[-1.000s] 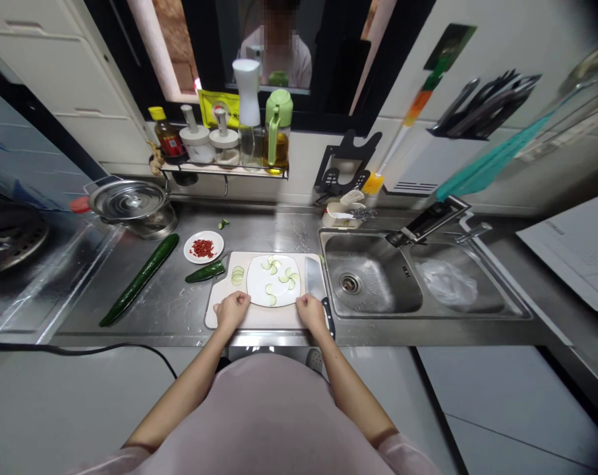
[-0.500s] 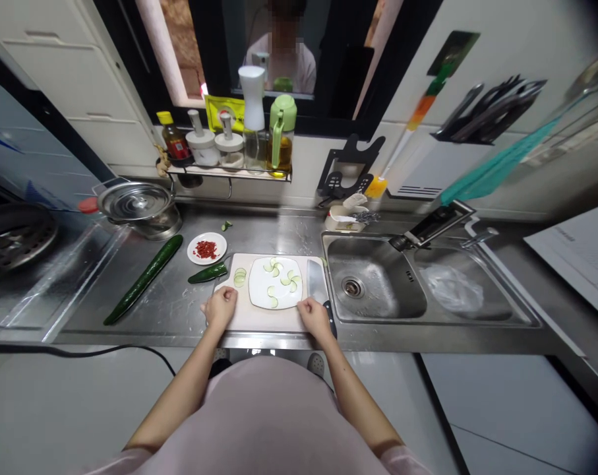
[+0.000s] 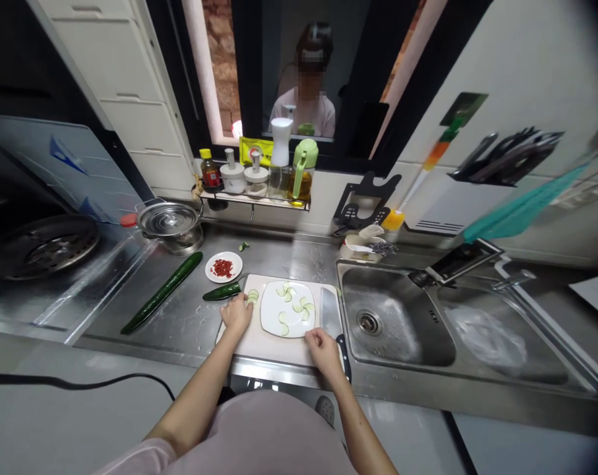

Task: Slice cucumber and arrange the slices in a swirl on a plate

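My left hand (image 3: 236, 314) is over the left part of the pale cutting board (image 3: 273, 349), its fingertips at a small row of cucumber slices (image 3: 252, 296); the fingers look slightly apart. On the board lies a white square plate (image 3: 273, 310) bearing thin cucumber slices in curved, petal-like groups (image 3: 303, 308). At the plate's lower right corner is my right hand (image 3: 323, 348), thumb and fingers pinched together; whatever is between them is too small to make out. A cleaver (image 3: 331, 313) lies along the board's right side. A cut cucumber piece (image 3: 222, 291) rests by the board's left edge.
A whole cucumber (image 3: 163, 291) lies on the steel counter at left. Behind the board stand a small dish (image 3: 211, 271) of chopped red pieces and a lidded pot (image 3: 180, 237). To the right is a double sink (image 3: 402, 330). A seasoning rack (image 3: 259, 200) hangs at the back.
My left hand has moved forward from the board's left edge to the cucumber slices. My right hand stays pinched near the plate's corner. The camera view has shifted.
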`<action>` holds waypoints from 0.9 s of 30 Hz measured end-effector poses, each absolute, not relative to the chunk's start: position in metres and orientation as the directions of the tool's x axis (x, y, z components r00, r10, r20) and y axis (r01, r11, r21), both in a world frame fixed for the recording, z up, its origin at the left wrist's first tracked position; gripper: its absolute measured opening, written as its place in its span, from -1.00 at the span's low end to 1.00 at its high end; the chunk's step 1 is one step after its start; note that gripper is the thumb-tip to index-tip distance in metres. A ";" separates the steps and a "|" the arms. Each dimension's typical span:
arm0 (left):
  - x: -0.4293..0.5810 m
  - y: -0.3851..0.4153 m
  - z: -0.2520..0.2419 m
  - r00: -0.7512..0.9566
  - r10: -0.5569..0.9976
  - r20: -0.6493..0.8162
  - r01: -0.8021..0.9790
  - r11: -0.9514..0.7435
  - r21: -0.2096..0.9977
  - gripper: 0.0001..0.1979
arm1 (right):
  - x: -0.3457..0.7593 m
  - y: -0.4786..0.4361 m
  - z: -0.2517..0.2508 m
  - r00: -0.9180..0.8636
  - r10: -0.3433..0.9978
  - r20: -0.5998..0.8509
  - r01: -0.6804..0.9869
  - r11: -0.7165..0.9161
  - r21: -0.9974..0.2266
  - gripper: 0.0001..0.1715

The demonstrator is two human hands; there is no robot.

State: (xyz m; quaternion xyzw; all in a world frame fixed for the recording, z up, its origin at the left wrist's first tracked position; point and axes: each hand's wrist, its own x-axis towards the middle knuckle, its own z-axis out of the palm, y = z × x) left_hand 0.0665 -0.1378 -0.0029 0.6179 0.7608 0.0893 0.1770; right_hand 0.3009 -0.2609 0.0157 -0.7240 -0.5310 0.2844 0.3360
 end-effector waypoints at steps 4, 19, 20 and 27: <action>0.066 -0.136 -0.005 -0.167 0.977 -0.135 0.893 0.208 0.398 -0.80 | 0.300 -0.261 0.012 0.273 0.960 -0.055 0.570 -0.207 -0.795 -0.57; 0.072 -0.125 0.077 0.176 0.962 -0.207 0.012 0.209 0.978 -0.61 | 0.274 -0.190 0.092 0.124 0.990 0.067 0.404 0.011 -0.915 -0.69; 0.074 -0.126 0.088 0.199 0.961 -0.193 -0.023 0.201 0.979 -0.60 | 0.269 -0.183 0.102 0.110 0.989 0.098 0.375 0.050 -0.926 -0.70; 0.087 -0.130 0.140 0.261 0.961 -0.088 -0.162 0.133 0.978 -0.57 | 0.247 -0.160 0.140 -0.009 0.989 0.148 0.229 0.146 -0.962 -0.73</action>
